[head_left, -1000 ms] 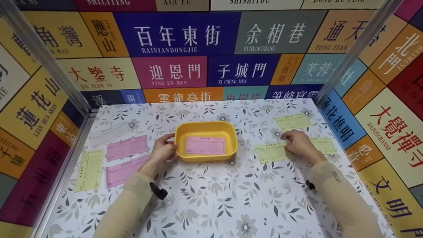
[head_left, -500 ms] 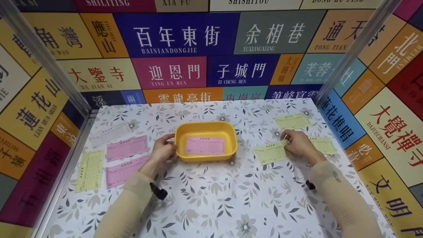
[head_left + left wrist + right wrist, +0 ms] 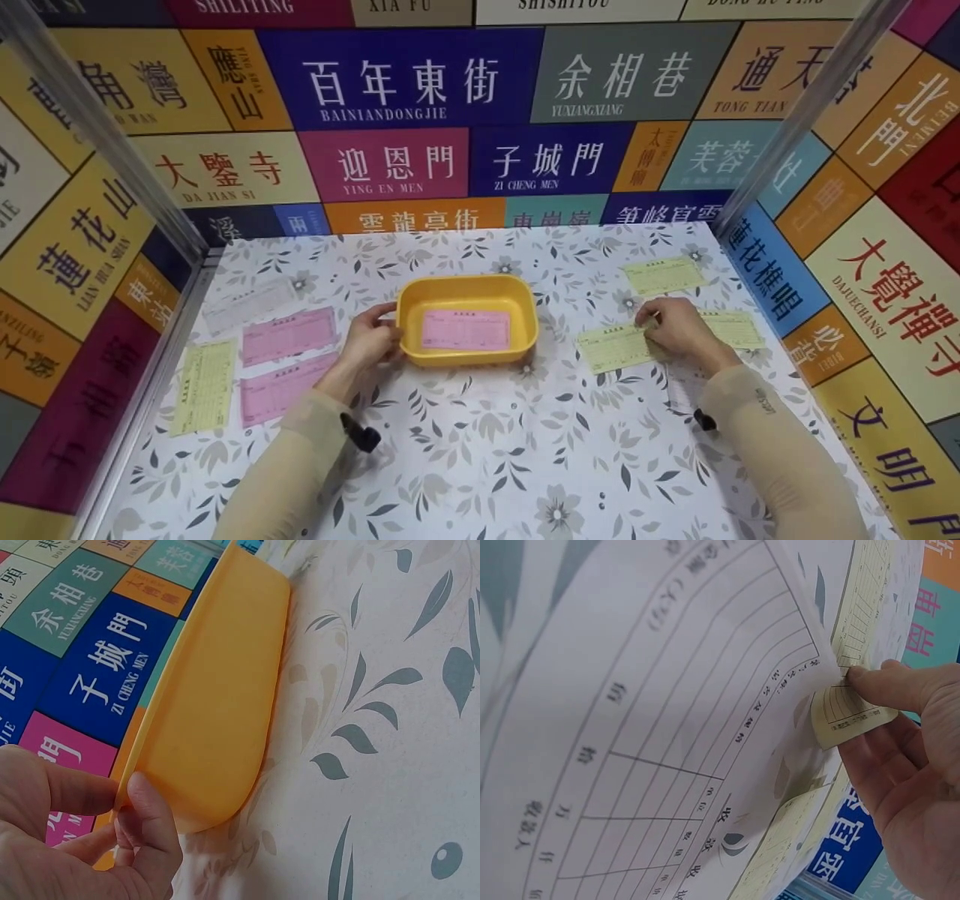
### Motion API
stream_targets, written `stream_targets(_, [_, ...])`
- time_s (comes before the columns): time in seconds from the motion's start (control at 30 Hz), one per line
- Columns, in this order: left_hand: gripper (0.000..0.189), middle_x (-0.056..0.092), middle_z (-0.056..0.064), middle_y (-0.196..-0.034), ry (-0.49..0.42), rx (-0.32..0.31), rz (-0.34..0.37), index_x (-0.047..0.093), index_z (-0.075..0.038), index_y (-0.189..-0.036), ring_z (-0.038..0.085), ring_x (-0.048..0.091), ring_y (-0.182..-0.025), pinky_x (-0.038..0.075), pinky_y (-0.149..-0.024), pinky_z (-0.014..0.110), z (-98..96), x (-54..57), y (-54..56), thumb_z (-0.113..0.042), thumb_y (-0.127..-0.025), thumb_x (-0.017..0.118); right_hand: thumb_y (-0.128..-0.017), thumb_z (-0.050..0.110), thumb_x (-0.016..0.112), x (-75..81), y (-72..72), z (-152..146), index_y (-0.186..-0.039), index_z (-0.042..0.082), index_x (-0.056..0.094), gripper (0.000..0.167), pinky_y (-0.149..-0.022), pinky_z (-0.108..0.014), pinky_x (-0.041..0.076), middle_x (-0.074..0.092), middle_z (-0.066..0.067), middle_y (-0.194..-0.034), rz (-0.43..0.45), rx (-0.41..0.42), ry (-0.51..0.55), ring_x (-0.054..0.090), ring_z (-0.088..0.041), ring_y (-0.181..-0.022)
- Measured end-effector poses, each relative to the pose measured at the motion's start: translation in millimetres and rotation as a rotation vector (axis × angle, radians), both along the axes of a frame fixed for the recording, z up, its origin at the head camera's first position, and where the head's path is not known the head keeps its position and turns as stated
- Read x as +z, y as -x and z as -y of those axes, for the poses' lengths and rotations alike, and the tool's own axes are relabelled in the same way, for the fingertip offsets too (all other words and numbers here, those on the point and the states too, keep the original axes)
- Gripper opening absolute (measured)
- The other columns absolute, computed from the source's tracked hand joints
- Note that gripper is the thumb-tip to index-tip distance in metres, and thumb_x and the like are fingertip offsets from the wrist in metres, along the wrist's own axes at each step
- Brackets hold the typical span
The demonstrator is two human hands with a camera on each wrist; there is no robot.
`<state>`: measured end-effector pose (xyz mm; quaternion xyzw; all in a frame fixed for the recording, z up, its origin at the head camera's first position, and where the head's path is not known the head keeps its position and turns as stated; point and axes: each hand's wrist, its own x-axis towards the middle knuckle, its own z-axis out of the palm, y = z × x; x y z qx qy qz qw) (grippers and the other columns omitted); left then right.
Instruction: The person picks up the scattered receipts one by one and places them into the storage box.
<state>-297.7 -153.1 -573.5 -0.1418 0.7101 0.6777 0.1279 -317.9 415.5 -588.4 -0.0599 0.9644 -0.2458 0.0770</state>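
My left hand [image 3: 373, 337] pinches the left rim of a yellow plastic tub [image 3: 469, 361] between thumb and fingers; the left wrist view shows this grip at the tub's lip [image 3: 150, 716]. Flat in the tub lies a pink receipt slip [image 3: 465, 331]. On the right, my right hand [image 3: 679, 328] holds the right end of a pale yellow receipt slip [image 3: 611, 349]. In the right wrist view the thumb and fingers pinch that slip's curled end [image 3: 847, 716]. A white receipt slip [image 3: 667, 727] fills much of that view, and part of it is hidden under my right hand in the head view.
Two more yellow slips [image 3: 664, 276] lie around my right hand. At the left of the flower-patterned table [image 3: 450, 465] are two pink slips [image 3: 289, 335], a white slip [image 3: 247, 306] and a yellow slip [image 3: 202, 386]. Panels with printed characters [image 3: 405, 79] enclose the back and sides.
The yellow slip in my right hand has shifted slightly, its free left end a little lower toward me. My left hand and the tub stay nearly in place.
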Motion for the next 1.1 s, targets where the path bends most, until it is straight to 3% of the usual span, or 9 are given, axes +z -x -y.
stream_targets(0.27, [0.071, 0.06, 0.019, -0.133, 0.01, -0.01, 0.019, 0.053, -0.01, -0.166, 0.012, 0.059, -0.065, 0.056, -0.061, 0.026, 0.7, 1.2, 0.1, 0.006, -0.098, 0.061, -0.09, -0.001, 0.068, 5.4, -0.8, -1, -0.125, 0.006, 0.082, 0.039, -0.082, -0.04, 0.053, 0.076, -0.022, -0.121, 0.004, -0.018, -0.005, 0.065, -0.034, -0.101])
stream_targets(0.47, [0.07, 0.062, 0.02, -0.134, 0.018, -0.011, 0.025, 0.054, -0.012, -0.165, 0.012, 0.058, -0.066, 0.056, -0.063, 0.026, 0.5, 1.9, 0.6, 0.005, -0.098, 0.06, -0.099, 0.003, 0.071, 12.4, -8.4, 0, -0.129, 0.005, 0.082, 0.032, -0.093, -0.047, 0.056, 0.075, -0.025, -0.134, -0.019, -0.02, 0.04, 0.066, -0.04, -0.116])
stream_targets(0.7, [0.073, 0.06, 0.02, -0.133, 0.007, 0.0, 0.019, 0.053, -0.011, -0.166, 0.011, 0.055, -0.064, 0.051, -0.059, 0.024, -0.4, -0.4, 1.6, 0.008, -0.096, 0.058, -0.103, 0.006, 0.073, 18.7, -12.6, -1, -0.126, 0.006, 0.084, 0.026, -0.087, -0.033, 0.056, 0.077, -0.023, -0.132, -0.046, -0.059, 0.106, 0.068, -0.04, -0.118])
stream_targets(1.1, [0.071, 0.061, 0.019, -0.14, 0.04, 0.002, 0.072, 0.053, -0.017, -0.166, 0.012, 0.057, -0.07, 0.054, -0.066, 0.027, -1.5, 3.7, 1.1, 0.004, -0.099, 0.059, -0.1, 0.006, 0.077, 28.9, -13.0, -2, -0.128, 0.003, 0.083, 0.029, -0.083, -0.016, 0.051, 0.08, -0.024, -0.132, -0.131, -0.085, 0.186, 0.071, -0.041, -0.117])
